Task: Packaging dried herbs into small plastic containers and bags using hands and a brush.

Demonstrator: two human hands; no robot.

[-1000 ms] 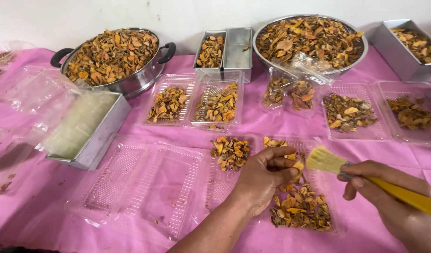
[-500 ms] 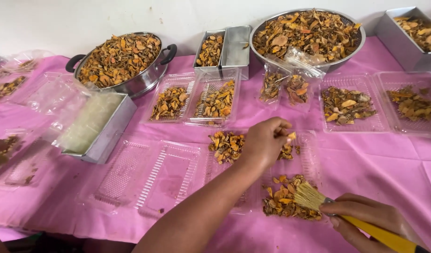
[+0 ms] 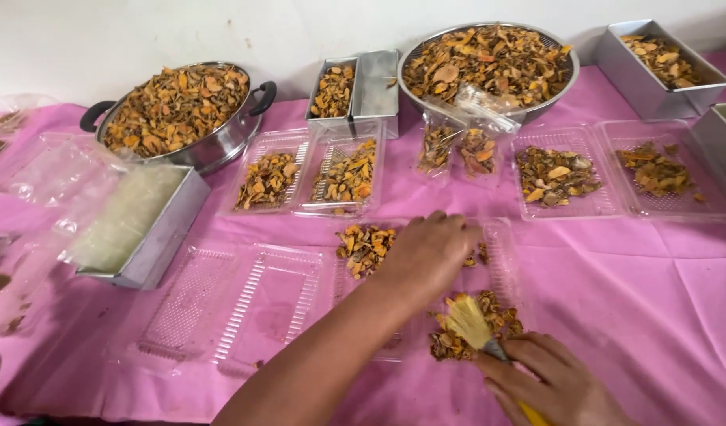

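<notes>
Left hand (image 3: 426, 256) bare, no glove, no ring or watch seen; forearm bare, no sleeve in view. Right hand (image 3: 556, 386) bare too, short nails, wrist out of frame.

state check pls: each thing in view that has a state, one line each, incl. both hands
left hand: palm down on the open clear tray
right hand: closed on the brush
brush: bristles on the dried slices
pot: heaped full, no lid
round bowl: heaped full
empty clamshell tray: open
steel tin: holds folded clear bags
</notes>
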